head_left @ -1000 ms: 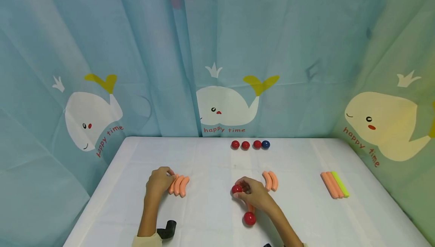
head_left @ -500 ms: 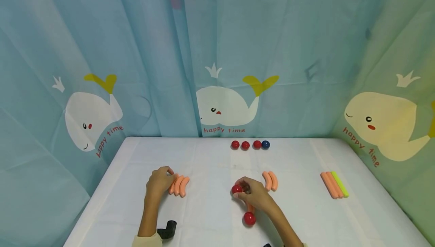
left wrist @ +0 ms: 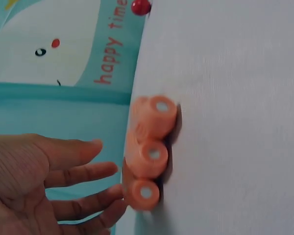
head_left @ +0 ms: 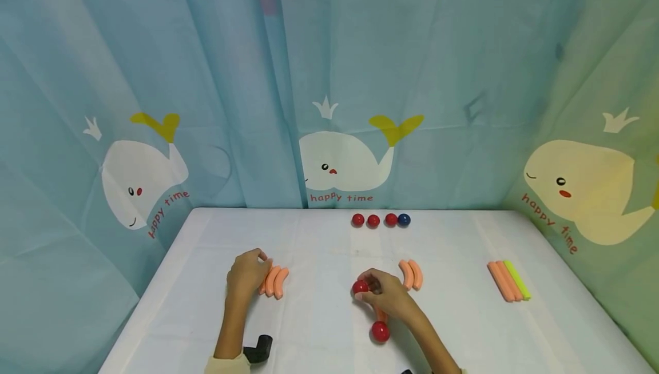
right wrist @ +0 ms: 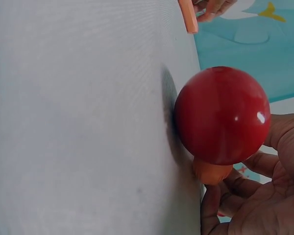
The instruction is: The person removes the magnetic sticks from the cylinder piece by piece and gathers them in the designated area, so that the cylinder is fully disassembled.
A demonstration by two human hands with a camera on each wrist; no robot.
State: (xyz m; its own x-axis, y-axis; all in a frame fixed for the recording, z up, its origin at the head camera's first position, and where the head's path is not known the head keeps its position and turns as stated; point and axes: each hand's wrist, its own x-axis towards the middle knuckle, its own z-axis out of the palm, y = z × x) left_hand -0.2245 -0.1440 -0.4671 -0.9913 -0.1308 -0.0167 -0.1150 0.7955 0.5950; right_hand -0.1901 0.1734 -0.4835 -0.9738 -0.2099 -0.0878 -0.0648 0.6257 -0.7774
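Observation:
Three curved orange rods (head_left: 273,282) lie side by side on the table, with pale discs in their ends in the left wrist view. My left hand (head_left: 248,274) hovers beside and over the leftmost; its thumb and fingers (left wrist: 95,171) are spread, the lower fingertips right at the bottom rod (left wrist: 143,193). In my right hand (head_left: 387,294), thumb and index finger pinch a red ball (head_left: 360,287). A curved orange rod (head_left: 381,314), partly hidden by that hand, runs down to another red ball (head_left: 380,331), which looms large in the right wrist view.
Two more curved orange rods (head_left: 411,275) lie just beyond the right hand. Straight orange rods (head_left: 504,281) and a yellow-green one (head_left: 517,280) lie at the right. Red balls (head_left: 373,221) and a blue ball (head_left: 404,220) line the table's far edge, before a whale-print curtain (head_left: 340,76).
My left hand has shifted slightly to the right, covering more of the leftmost curved rod. The right hand keeps its pinch on the red ball, and the view has drifted a little.

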